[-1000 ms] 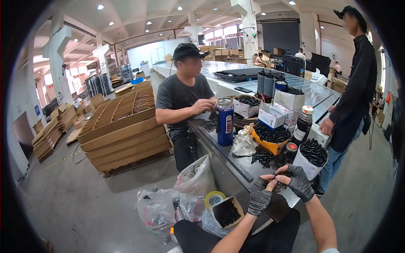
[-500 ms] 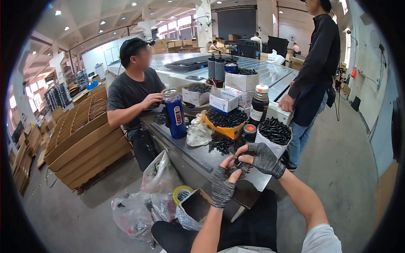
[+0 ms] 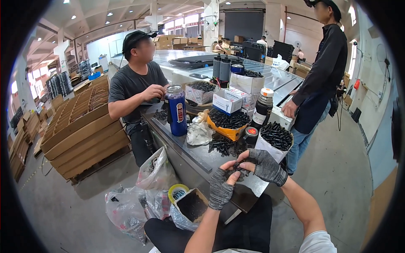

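Note:
My left hand (image 3: 223,183) and my right hand (image 3: 263,165), both in grey fingerless gloves, meet above the near end of the metal table (image 3: 196,157). Between their fingertips is a small black part (image 3: 237,167), pinched from both sides; its exact kind is too small to make out. Just beyond the fingers lies a loose pile of black parts (image 3: 221,146). A white box heaped with black tube-shaped parts (image 3: 276,135) stands beyond my right hand, next to a dark jar with a red-topped lid (image 3: 251,134).
Farther back are an orange bag of black parts (image 3: 230,131), a white cloth (image 3: 200,134), a blue bottle (image 3: 177,114) and a thermos (image 3: 262,107). A seated co-worker (image 3: 139,84) is left, a standing one (image 3: 320,63) right. Below sit a lined bin (image 3: 187,211) and plastic bags (image 3: 126,213).
My hands stay together on the small black part, with the fingers slightly shifted. The whole view has tilted a little; the seated co-worker's hand sits slightly differently behind the blue bottle.

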Motion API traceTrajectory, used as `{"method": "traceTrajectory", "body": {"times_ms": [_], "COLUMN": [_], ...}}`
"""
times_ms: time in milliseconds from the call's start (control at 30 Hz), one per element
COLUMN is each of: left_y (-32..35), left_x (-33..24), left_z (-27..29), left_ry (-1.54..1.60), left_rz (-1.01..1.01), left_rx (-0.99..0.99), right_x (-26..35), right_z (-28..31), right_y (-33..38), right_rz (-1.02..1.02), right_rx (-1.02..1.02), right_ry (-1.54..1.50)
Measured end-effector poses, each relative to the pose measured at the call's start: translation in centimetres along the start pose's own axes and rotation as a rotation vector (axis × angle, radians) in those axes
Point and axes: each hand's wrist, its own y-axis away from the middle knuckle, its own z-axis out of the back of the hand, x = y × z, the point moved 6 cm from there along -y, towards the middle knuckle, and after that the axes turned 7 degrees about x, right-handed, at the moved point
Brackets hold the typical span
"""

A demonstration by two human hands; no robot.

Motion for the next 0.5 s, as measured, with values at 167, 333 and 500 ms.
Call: {"method": "traceTrajectory", "body": {"times_ms": [167,333,500], "left_y": [0.1,-0.4,-0.1], "left_x": [-0.4,-0.6,-0.8], "left_z": [-0.3,-0.4,-0.9], "left_ry": [0.025,-0.069,0.138], "left_rz": [-0.002,-0.06,-0.008], "left_rx": [-0.004,0.029,0.087], "right_x": [0.6,0.0,0.8], "right_z": [0.3,0.6,0.9], "right_y": [0.3,0.4,0.6], "right_rz": [-0.091,-0.062,0.012], "right_rx": [0.011,0.001,-0.02], "right_ry": [0.045,0.027,0.073]}}
